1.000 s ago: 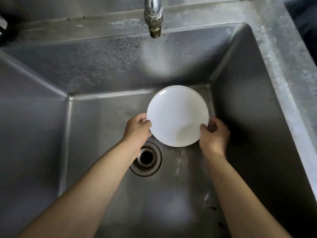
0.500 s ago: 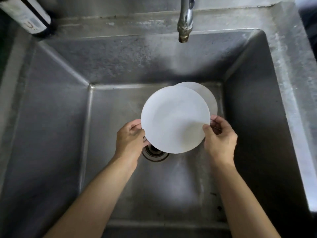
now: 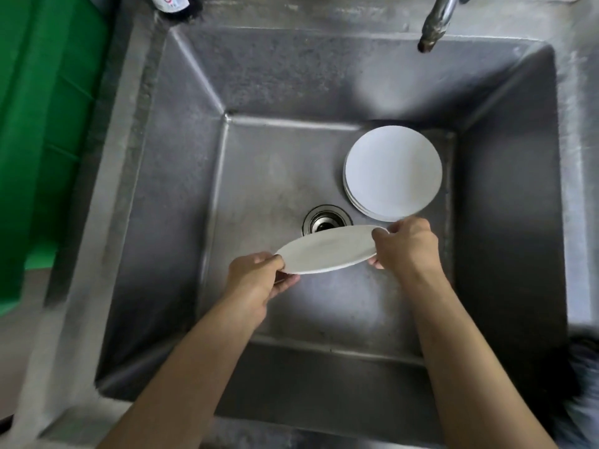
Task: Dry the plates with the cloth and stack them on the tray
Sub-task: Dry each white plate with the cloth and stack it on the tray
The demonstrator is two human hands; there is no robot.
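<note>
We are holding one white plate over the steel sink, left hand and right hand fingers pinching its rim (no cloth or tray showing); a stack of plates is waiting undried.

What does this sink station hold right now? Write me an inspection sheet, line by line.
Surface: steel sink, scuffed and stained; drain open in the floor.
Job's things: one white plate held tilted above the basin; stack of white plates lying on the sink floor at the far right. Cloth and tray: nothing seen.
Clutter: bottle on the far rim, mostly cut off.
Grippers: left hand grips the plate's left edge; right hand grips its right edge.
Cables: nothing seen.
Surroundings: faucet over the far side, no water running; green bin left of the sink.
</note>
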